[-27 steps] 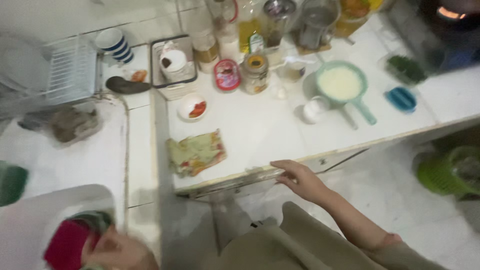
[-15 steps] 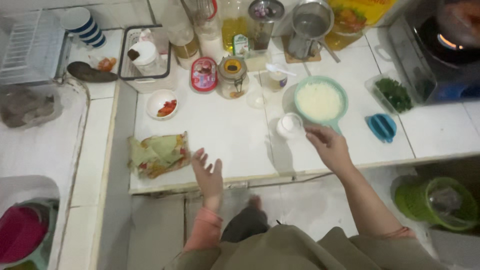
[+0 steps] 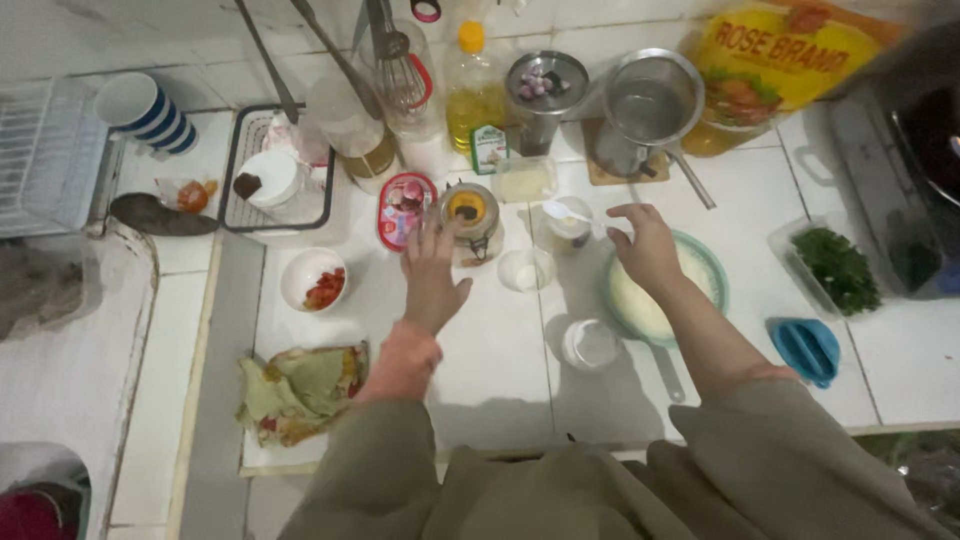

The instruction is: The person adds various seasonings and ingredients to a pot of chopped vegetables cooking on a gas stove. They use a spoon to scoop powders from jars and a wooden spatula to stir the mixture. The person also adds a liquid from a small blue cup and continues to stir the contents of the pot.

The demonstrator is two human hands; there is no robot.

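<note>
My left hand (image 3: 433,275) hovers with fingers spread over the white tiled counter, its fingertips close to a small glass jar with a clip lid (image 3: 470,215). My right hand (image 3: 645,245) reaches over the rim of a pale green pan of white batter (image 3: 700,280), its thumb and fingertips pinched near a white spoon (image 3: 565,212) that rests on a small cup (image 3: 572,225). I cannot tell whether the fingers touch the spoon. Two more small white cups, one (image 3: 527,270) near the jar and one (image 3: 590,344) closer to me, stand between my hands.
At the back stand an oil bottle (image 3: 474,100), a whisk jar (image 3: 400,80), a metal saucepan (image 3: 650,105) and a yellow bag (image 3: 780,60). A bowl of chopped red bits (image 3: 313,280), a crumpled cloth (image 3: 300,392), a tub of greens (image 3: 838,268) and a blue holder (image 3: 808,348) lie around.
Both hands have moved away from the counter's front edge toward the back. The left went from near the cloth up to the jar; the right went from the near cup to the spoon.
</note>
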